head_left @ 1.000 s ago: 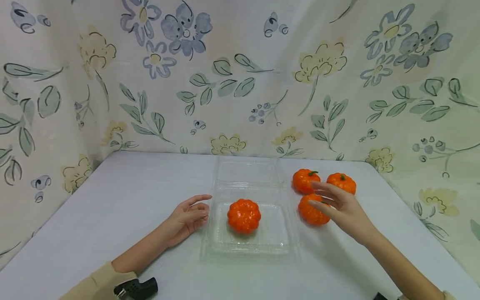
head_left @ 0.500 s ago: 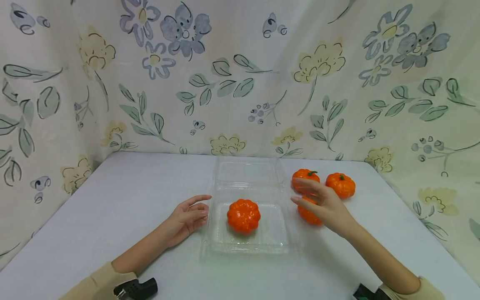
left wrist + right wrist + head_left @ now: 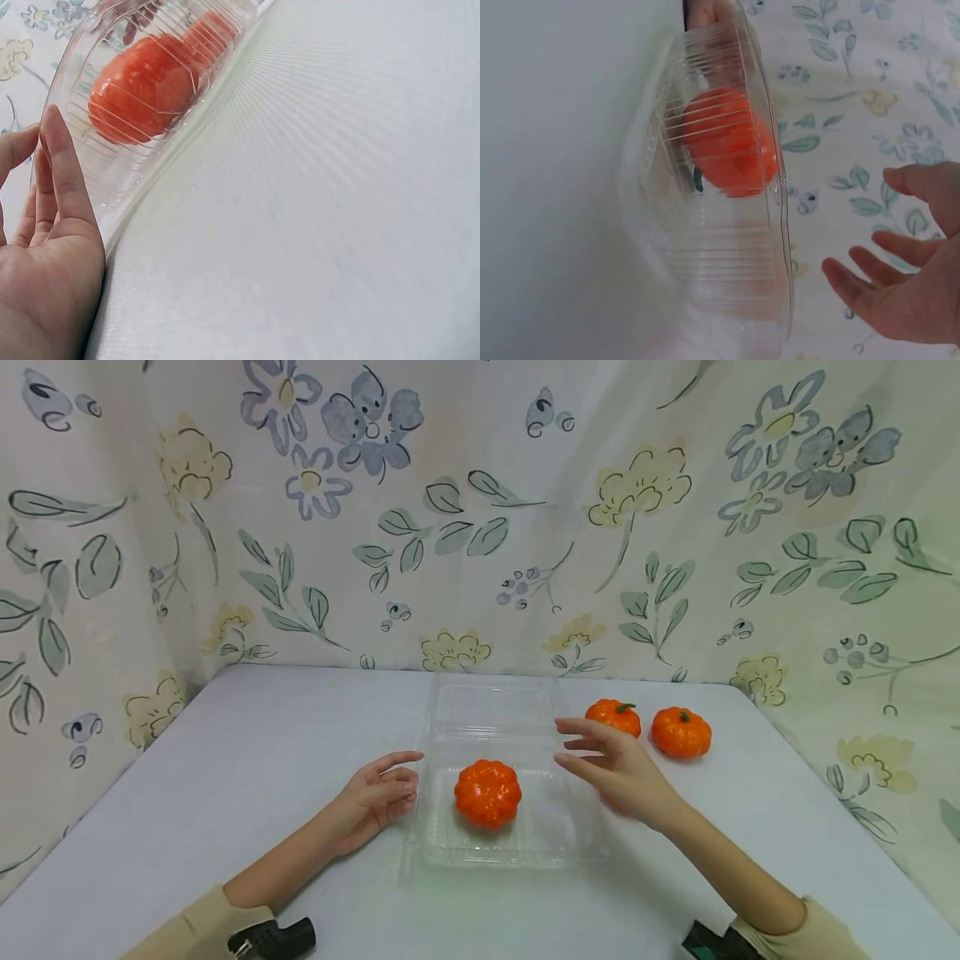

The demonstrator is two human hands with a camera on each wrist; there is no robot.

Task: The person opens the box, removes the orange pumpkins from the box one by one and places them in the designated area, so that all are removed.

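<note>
An orange mini pumpkin sits in the clear plastic clamshell box, whose lid lies folded back. My left hand rests on the table at the box's left side, its fingers loosely extended with the tips right at the rim. Nothing is held in my right hand, which hovers over the box's right edge, thumb and fingers spread. The right wrist view shows that hand's palm bare. Another pumpkin shows through the box in the left wrist view; my right hand hides it in the head view.
Two more orange pumpkins with green stems stand at the back right: one partly behind my right hand, the other farther right. A floral curtain hangs along the back of the white table.
My right hand has moved left, from over the pumpkins on the right to the box's right edge, without carrying any. My left hand and the box have stayed put.
</note>
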